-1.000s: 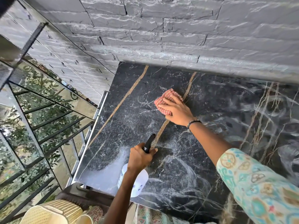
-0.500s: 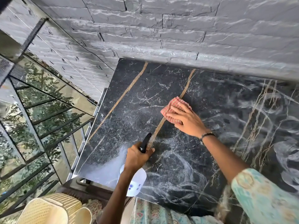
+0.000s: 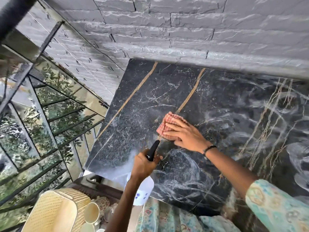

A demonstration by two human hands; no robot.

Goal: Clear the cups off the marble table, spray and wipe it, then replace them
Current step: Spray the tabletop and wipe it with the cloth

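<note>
**Head view: spray bottle in one hand, cloth under the other**

Head camera looks down over a black marble table [image 3: 143, 104] crossed by tan veins and set against a grey stone wall [image 3: 184, 27]. Far left, a metal window grille [image 3: 41, 114] shows green leaves behind it. Low in the left corner stands a cream plastic basket [image 3: 55, 213], and just beside it, off the table, sit the cups [image 3: 91, 213], a cream one lying with its mouth toward the camera and others only partly visible below it.

Next comes the left hand [image 3: 143, 164], its fingers wrapped around the black head of a white spray bottle [image 3: 142, 190]; the nozzle points out over the near left part of the slab, and the bottle body hangs at the table's front edge. To the right, the right hand [image 3: 185, 136] lies flat with straight fingers pressing a folded red-checked cloth [image 3: 168, 123] onto the marble, a dark bracelet [image 3: 209, 149] on its wrist. Pale swirling smears cover the slab's right side. A patterned turquoise sleeve [image 3: 275, 203] fills the lower right corner.
</note>
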